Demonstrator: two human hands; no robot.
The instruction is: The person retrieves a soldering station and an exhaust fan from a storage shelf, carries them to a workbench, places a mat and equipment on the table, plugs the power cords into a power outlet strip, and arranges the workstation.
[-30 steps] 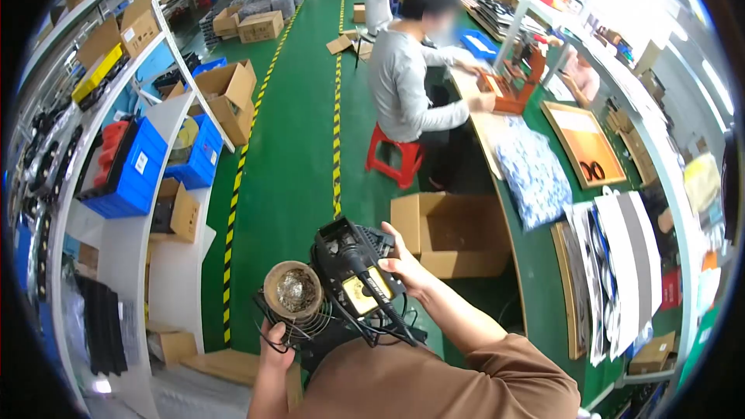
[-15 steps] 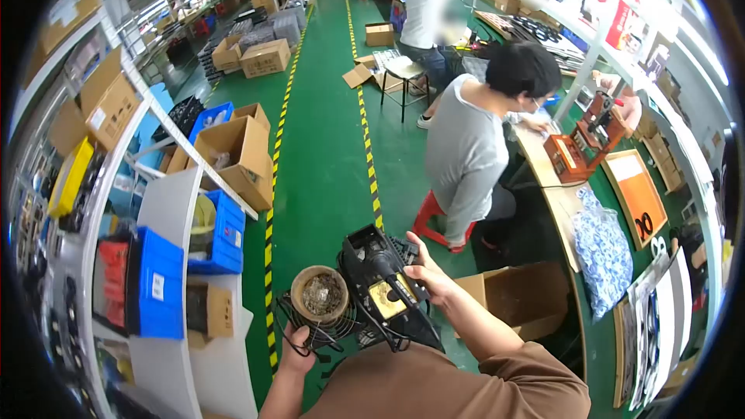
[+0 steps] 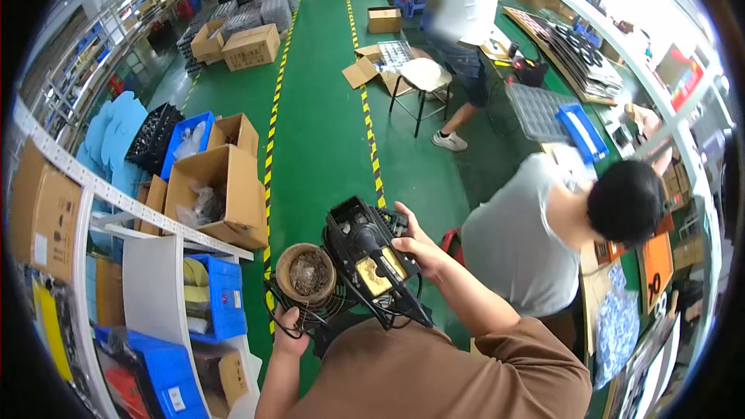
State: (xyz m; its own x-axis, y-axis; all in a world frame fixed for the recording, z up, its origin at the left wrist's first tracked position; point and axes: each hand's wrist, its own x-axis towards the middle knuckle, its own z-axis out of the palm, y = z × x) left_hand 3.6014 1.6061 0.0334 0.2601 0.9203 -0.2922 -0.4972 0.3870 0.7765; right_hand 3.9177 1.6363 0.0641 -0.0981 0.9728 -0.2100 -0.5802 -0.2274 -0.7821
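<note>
A black soldering iron stand [image 3: 363,233] with a yellow sponge [image 3: 380,271] in its tray is held at its right side by my right hand [image 3: 417,244]. The fingers of that hand are wrapped round the edge. My left hand [image 3: 289,332] is closed on black cables and the wire coil under a round brown cup [image 3: 306,272]. Grey, crumbly material lies inside the cup. Both things are in front of my body, close together, with black cables looped around them.
On the right, a seated person [image 3: 520,240] in grey is at a long bench [image 3: 590,295]. Farther on are a standing person [image 3: 462,15] and a stool [image 3: 425,75]. Shelves with blue bins [image 3: 225,295] and an open carton [image 3: 213,194] line the left. Yellow-black floor tape [image 3: 365,120] runs ahead.
The view has moved forward along the aisle, so the seated person is nearer and lower right. The farther person now stands nearer in view. Both hands keep their hold.
</note>
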